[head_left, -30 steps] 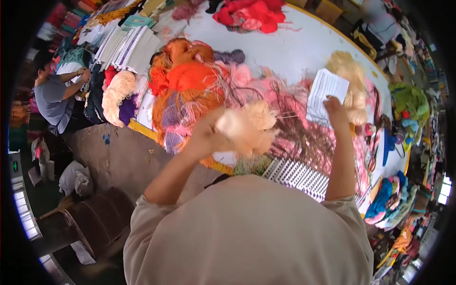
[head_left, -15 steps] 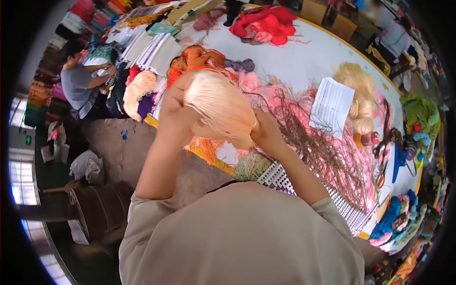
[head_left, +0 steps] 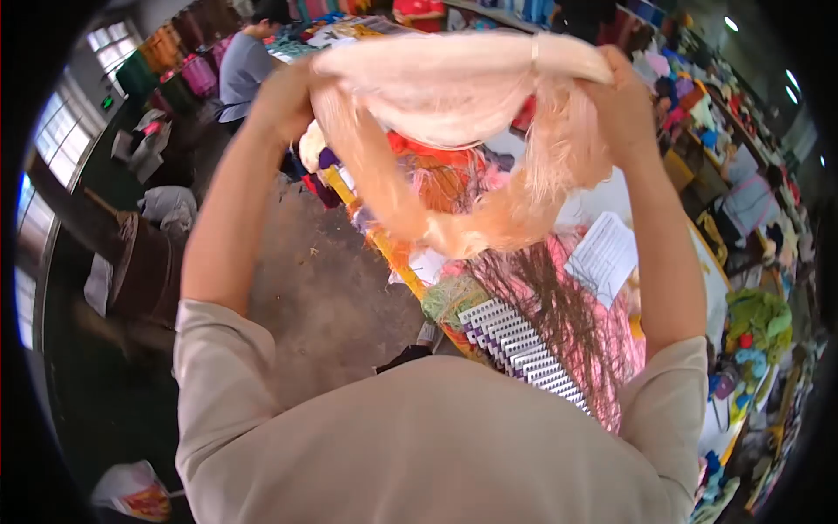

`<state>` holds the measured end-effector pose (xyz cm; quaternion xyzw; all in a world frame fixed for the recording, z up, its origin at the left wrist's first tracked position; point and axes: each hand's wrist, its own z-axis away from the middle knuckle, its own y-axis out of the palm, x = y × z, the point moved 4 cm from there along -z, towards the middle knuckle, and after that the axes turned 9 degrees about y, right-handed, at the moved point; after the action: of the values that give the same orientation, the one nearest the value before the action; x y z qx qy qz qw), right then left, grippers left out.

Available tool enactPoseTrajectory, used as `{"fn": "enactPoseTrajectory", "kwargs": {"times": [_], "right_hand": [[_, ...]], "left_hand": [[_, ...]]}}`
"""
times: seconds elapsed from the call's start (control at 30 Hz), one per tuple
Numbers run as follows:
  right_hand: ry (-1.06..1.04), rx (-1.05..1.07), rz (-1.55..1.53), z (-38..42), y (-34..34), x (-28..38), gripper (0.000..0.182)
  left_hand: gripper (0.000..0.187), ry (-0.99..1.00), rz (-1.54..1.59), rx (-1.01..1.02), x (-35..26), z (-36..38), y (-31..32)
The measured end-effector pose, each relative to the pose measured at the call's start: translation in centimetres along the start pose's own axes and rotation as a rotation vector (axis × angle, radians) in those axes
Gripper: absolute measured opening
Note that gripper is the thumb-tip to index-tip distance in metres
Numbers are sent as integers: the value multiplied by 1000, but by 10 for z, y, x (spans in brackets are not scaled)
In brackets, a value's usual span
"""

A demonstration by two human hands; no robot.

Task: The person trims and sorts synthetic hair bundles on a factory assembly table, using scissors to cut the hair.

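Observation:
A pale peach skein of yarn [head_left: 428, 83] is stretched into a wide loop high in front of me. My left hand [head_left: 288, 100] is closed on its left end. At the right end my right hand [head_left: 627, 105] grips it, with the fingers wrapped around the strands and partly hidden. The upper strands run taut and nearly level between the hands, while the lower part hangs slack in a curve. Through the loop, orange yarn [head_left: 441, 179] shows on the table. Motion blurs the skein somewhat.
Below lie brown strands [head_left: 550, 306] over pink yarn, a printed sheet [head_left: 604, 260], pale green yarn [head_left: 456, 299] and a row of white perforated cards [head_left: 524, 349]. A person in grey [head_left: 244, 70] works at the far left. A brown drum-shaped object [head_left: 148, 271] stands on the floor.
The bunched skein has been pulled open into a broad loop. Both hands have moved up and apart, left and right. The view has tilted up.

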<state>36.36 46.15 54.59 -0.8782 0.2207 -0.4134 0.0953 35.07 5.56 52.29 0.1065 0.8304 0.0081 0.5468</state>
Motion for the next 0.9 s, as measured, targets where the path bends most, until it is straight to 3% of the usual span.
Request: {"fn": "enactPoseTrajectory", "kwargs": {"times": [0.03,0.07,0.1,0.13,0.17,0.2,0.27,0.3,0.33,0.37,0.4,0.43,0.47,0.5,0.53,0.63,0.77,0.8,0.83,0.9], "right_hand": [[-68,-10,36,-8,-4,34,25],[42,23,-152,-2,-6,83,28],[-90,31,-201,-14,-10,101,28],[-128,11,-290,2,-11,153,15],[-85,57,-424,15,-10,170,17],[-39,96,-558,29,-9,187,20],[-356,-123,-21,57,-21,198,25],[-346,-93,-10,78,-18,196,24],[-345,-58,-2,104,-10,190,23],[-289,-89,45,127,-8,173,22],[-144,-24,21,150,-4,158,24],[7,-101,-18,174,-3,123,23],[144,-15,220,197,-2,96,20],[106,-35,257,220,5,87,16],[329,-57,13,242,15,49,14],[395,15,131,299,41,5,15],[494,553,387,358,103,-4,31],[451,563,321,377,120,1,32],[399,564,254,390,142,9,33],[770,962,-61,420,198,33,32]], "left_hand": [[31,31,-70,44,-45,2,-2],[28,64,-138,86,-91,5,-4],[24,430,-299,-98,-138,25,7],[23,813,-484,-359,-168,61,31],[23,1186,-670,-615,-180,104,68],[19,1222,-770,-507,-146,131,86],[15,1296,-940,-266,-76,184,122],[16,958,-1010,33,-39,191,141],[20,532,-862,129,10,187,135],[31,213,-1092,266,89,185,100],[32,156,-1140,193,113,187,65],[34,182,-1040,102,109,197,43],[36,174,-938,49,108,205,26],[39,152,-799,9,105,218,12],[41,116,-627,-25,103,229,-2],[48,-26,83,-114,103,255,-25],[58,-202,796,-209,109,286,-38],[61,-220,903,-227,116,293,-38],[65,-59,1040,-241,133,304,-44],[68,-175,1326,-412,150,323,-36]]}}
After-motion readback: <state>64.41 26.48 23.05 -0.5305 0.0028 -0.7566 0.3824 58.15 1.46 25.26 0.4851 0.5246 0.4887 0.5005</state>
